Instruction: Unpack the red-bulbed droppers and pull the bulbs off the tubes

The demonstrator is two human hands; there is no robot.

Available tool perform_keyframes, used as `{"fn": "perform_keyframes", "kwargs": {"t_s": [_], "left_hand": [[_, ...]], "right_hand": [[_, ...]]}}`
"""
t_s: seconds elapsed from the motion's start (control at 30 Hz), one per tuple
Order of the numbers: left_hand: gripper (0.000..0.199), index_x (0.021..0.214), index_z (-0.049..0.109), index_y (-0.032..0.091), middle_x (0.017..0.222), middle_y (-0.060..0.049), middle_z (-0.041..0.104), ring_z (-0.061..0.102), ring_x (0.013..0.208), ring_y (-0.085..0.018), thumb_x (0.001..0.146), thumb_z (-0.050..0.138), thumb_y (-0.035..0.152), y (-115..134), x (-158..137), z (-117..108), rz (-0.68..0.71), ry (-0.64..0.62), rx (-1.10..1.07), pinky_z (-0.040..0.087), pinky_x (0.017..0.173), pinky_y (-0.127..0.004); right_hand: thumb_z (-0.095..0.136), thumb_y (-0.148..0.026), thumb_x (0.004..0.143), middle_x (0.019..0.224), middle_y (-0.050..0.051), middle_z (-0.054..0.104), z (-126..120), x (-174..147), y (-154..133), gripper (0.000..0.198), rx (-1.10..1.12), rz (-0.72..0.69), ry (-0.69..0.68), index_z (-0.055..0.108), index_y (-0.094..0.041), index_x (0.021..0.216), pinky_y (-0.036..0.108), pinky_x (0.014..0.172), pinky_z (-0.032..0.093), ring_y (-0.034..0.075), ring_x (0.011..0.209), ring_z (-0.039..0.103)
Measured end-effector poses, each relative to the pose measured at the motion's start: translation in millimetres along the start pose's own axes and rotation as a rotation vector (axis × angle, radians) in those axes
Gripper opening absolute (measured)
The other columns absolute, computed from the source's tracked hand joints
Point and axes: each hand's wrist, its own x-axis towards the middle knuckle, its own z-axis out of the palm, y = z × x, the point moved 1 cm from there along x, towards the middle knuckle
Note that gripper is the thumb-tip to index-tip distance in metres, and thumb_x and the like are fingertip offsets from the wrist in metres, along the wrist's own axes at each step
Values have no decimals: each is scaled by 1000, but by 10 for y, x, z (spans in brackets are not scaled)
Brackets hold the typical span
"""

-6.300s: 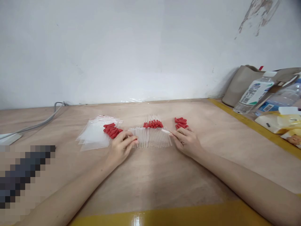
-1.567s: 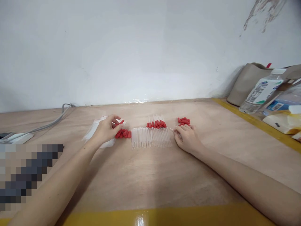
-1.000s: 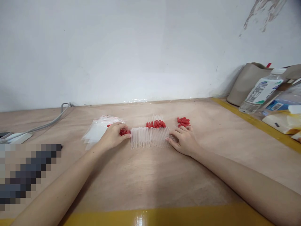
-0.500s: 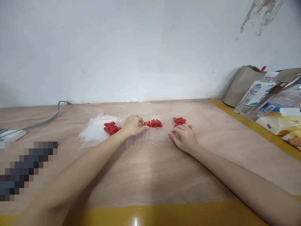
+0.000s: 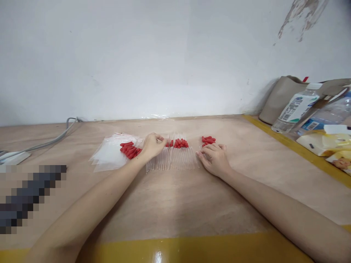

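Note:
Thin clear sticks (image 5: 182,159) lie side by side in a row mid-table. Small red finger-shaped pieces (image 5: 181,143) are clustered across the row's upper part. My left hand (image 5: 153,144) is over the row's left end, thumb and fingers pinched together beside the red pieces; what is between the fingertips is too small to make out. To the right, my right hand (image 5: 215,159) rests on the table with loosely bent fingers apart, touching or just in front of a small red pile (image 5: 208,140). Left of my left hand, more red pieces (image 5: 131,149) lie on clear plastic bags (image 5: 106,153).
A grey cable (image 5: 55,140) runs along the left side. A dark pixelated shape (image 5: 30,199) lies at front left. Beyond yellow tape (image 5: 287,146) on the right are a water bottle (image 5: 297,107), a beige bag (image 5: 276,98) and yellow-white packaging (image 5: 315,140). A wall stands behind.
My left hand has drawn slightly left, its thumb and fingers closing up and showing more of the red pieces beside it. My right hand stays in place. The view has shifted slightly.

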Motion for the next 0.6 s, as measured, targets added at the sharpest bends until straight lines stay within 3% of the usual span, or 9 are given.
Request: {"fn": "perform_keyframes", "kwargs": {"t_s": [0.13,0.33,0.47,0.6], "left_hand": [[29,72,62,16,81,-5,61,56,74,-16,77,52,42,-78,-271,-181,61,39,-147,45,65,-27],[16,75,61,16,84,-5,58,56,78,-15,77,57,31,-161,-783,-302,358,82,-250,47,69,-29],[10,84,61,17,86,-6,57,56,79,-14,79,57,23,-134,-933,-217,553,120,-261,49,70,-27],[12,91,60,18,88,-6,57,57,80,-13,80,55,18,-107,-949,-148,667,77,-276,50,70,-26]], "right_hand": [[49,-29,83,73,3,62,23,-9,13,21,45,-16,-33,60,-18,69,34,73,29,15,72,53],[50,-30,82,89,8,60,11,-3,-39,18,197,-77,24,57,-18,92,35,75,41,20,84,54],[54,-34,79,113,12,54,-52,-12,-185,43,195,-245,-2,47,-18,118,39,85,40,23,102,50],[54,-36,80,122,11,52,-63,-31,-329,49,131,-422,-63,44,-18,124,41,92,36,23,111,47]]}}
